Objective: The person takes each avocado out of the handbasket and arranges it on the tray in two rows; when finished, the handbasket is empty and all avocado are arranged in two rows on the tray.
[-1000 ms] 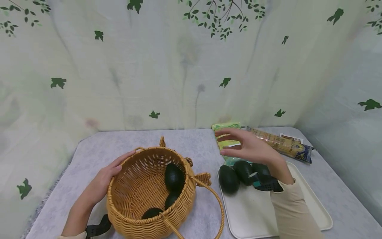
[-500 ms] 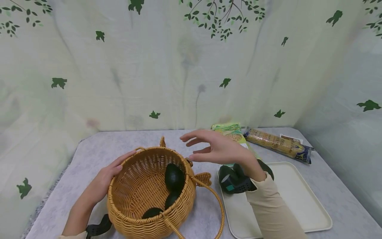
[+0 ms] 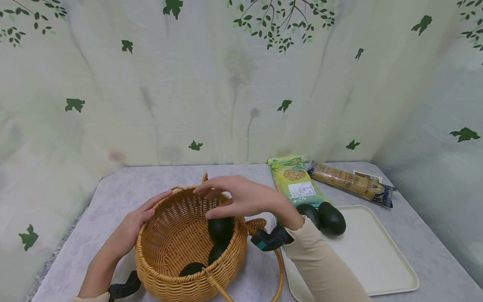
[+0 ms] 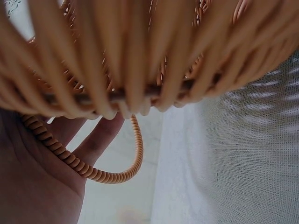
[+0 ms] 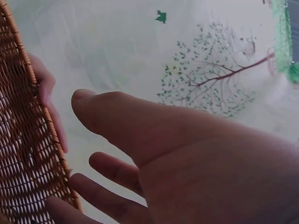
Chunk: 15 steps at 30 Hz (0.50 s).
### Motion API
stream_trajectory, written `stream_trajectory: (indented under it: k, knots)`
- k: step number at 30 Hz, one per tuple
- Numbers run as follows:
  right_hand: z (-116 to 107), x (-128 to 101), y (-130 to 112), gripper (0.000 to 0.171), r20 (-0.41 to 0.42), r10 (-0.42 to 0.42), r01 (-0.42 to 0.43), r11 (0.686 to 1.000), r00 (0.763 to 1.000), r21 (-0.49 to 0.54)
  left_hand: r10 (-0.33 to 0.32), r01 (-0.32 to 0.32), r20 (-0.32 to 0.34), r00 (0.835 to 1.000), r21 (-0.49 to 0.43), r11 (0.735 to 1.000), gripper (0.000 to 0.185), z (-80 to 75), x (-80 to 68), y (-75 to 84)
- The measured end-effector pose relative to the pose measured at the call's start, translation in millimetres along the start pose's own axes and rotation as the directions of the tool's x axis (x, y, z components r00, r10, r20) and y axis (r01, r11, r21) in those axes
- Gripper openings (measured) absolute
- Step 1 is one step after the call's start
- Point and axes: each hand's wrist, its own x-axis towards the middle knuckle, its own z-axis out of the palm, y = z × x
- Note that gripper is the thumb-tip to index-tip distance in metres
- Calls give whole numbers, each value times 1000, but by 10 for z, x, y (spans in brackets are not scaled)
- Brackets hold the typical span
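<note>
Head view: round woven wicker basket point(image 3: 177, 235)

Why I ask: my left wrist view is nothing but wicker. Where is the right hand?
Observer: The right hand is over the basket opening, fingers spread, holding nothing.
Operator: Anything in the basket?
Observer: Three dark avocados lie along its right inner wall.
Operator: And outside it?
Observer: Two loose avocados sit at the far left corner of a white tray, right of the basket.
</note>
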Motion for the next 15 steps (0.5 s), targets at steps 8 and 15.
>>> stream_trajectory:
  k: [8,15]
  knots:
    - [144,245,11,56,75,-36,45,991,997,-124,-19,19,8,1000,-1,1000,49,0,8,-3]
    - [259,412,84,55,133,-1,22,988,991,-154,-8,8,11,1000,9,1000,49,-2,9,-5]
